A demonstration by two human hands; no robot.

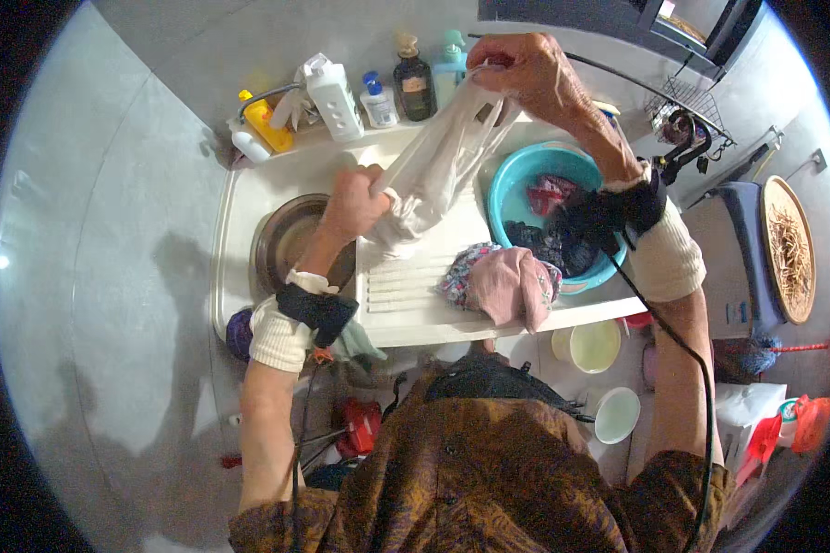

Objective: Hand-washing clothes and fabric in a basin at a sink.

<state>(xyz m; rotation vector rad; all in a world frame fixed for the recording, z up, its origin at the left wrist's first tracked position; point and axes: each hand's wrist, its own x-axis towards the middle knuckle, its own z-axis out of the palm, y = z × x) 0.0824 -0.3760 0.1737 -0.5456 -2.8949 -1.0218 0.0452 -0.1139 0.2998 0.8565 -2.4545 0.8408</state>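
A thin white cloth [436,169] is stretched between my two hands above the ribbed washboard part of a white laundry sink [387,290]. My right hand [519,66] grips its upper end, raised near the back ledge. Lower down on the left, my left hand [356,200] is closed on the bunched other end, beside a brown round basin [273,228]. A pink cloth [508,283] lies heaped with a patterned cloth [460,273] at the front edge. The turquoise basin [508,162] on the right holds dark clothes [560,242] and a red patterned cloth [552,193] in water.
Along the back ledge stand a yellow bottle [268,123], a white jug [332,97], a blue-capped bottle [379,104], a dark bottle [415,86] and a pump bottle [449,69]. Pale buckets [595,345] are below the front edge. A cable hangs by my right arm.
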